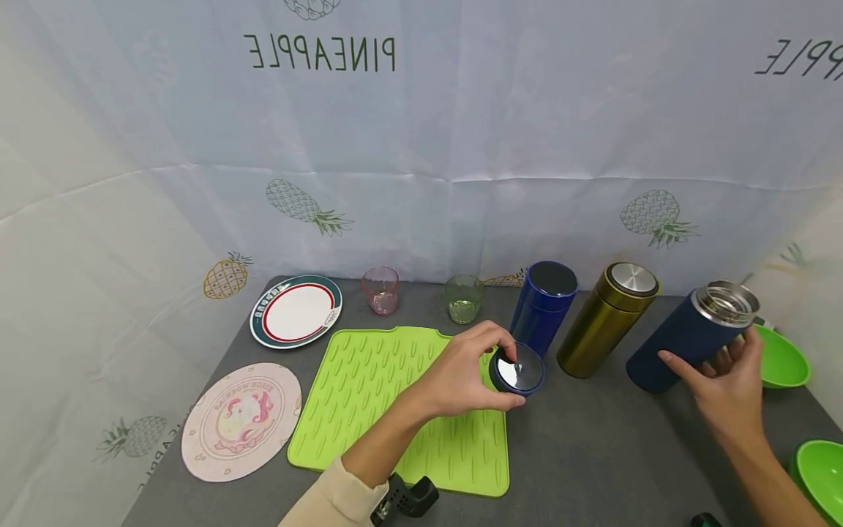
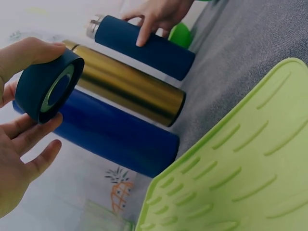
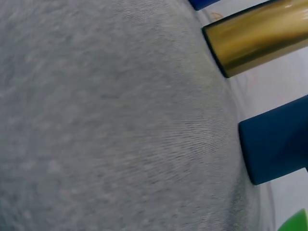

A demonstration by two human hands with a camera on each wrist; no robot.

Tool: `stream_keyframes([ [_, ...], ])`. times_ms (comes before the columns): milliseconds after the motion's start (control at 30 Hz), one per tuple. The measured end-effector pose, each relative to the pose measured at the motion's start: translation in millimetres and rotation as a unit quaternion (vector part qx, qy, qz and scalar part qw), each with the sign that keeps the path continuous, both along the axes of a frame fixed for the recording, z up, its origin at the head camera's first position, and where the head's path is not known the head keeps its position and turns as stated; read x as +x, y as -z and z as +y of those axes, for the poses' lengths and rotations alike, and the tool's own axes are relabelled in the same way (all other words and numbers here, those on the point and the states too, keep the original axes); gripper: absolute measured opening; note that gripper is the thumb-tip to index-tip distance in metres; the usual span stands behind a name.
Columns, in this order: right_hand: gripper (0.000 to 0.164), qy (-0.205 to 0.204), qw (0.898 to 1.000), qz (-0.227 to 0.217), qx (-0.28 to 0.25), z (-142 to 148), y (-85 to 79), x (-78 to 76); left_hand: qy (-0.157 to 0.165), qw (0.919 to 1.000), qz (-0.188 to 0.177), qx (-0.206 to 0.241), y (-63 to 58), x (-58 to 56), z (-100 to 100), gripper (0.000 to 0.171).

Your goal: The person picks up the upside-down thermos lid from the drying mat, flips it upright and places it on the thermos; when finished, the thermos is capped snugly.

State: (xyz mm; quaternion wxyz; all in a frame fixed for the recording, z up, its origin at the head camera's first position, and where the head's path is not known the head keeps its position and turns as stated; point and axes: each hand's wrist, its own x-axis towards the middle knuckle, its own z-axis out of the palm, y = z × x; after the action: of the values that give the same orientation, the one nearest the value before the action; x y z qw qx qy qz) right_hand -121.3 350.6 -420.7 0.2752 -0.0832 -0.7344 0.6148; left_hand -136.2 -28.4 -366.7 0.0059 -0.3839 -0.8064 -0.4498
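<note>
My left hand (image 1: 464, 369) pinches a dark blue bottle lid (image 1: 518, 368) between thumb and fingers, above the right edge of the green mat. In the left wrist view, the underside of the lid (image 2: 50, 86) shows a pale ring. My right hand (image 1: 731, 380) grips a navy thermos (image 1: 681, 340), thumb on its near side and fingers round its right side. The thermos stands on the table with its steel mouth uncovered. Left of it are a gold thermos (image 1: 604, 326) and a bright blue thermos (image 1: 540, 311), both capped. The right wrist view shows the navy thermos base (image 3: 274, 142) but no hand.
A lime green ridged mat (image 1: 375, 388) lies mid-table. To its left are a rimmed plate (image 1: 299, 311) and a pink round mat (image 1: 240, 424). Behind stand a pink glass (image 1: 380, 293) and a green glass (image 1: 464, 300). Green bowls (image 1: 784, 359) sit at the right, near a curtain (image 1: 421, 146).
</note>
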Motion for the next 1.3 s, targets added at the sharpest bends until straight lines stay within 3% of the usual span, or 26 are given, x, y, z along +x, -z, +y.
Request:
stream_keyframes([
  [200,0.113,-0.044,0.999,0.015,0.025,2,2.5,8.4,-0.004,1.0,0.0,0.006,-3.0,-0.7,2,0.043],
  [333,0.113,-0.06,0.992,-0.004,0.113,2,-0.4,18.0,-0.004,1.0,0.007,0.005,-8.5,-0.9,4,0.042],
  [467,0.113,-0.062,0.975,-0.035,0.21,1,-6.1,27.1,0.006,0.9997,0.025,0.004,-17.1,-2.8,10,0.04],
  [600,0.114,-0.106,0.964,-0.033,0.243,2,-10.2,32.7,0.02,0.999,0.04,0.005,-27.6,-4.3,18,0.038],
  [900,0.108,-0.227,0.928,-0.009,0.295,-3,-19.1,38.6,0.044,0.9963,0.074,0.007,-42.8,-2.9,36,0.036],
  [1100,0.105,-0.274,0.905,0.005,0.324,-10,-23.0,38.8,0.057,0.9949,0.083,0.004,-42.4,-1.6,49,0.035],
  [1300,0.099,-0.303,0.892,0.012,0.334,-12,-27.8,36.5,0.074,0.9929,0.091,-0.016,-45.4,-0.3,70,0.036],
])
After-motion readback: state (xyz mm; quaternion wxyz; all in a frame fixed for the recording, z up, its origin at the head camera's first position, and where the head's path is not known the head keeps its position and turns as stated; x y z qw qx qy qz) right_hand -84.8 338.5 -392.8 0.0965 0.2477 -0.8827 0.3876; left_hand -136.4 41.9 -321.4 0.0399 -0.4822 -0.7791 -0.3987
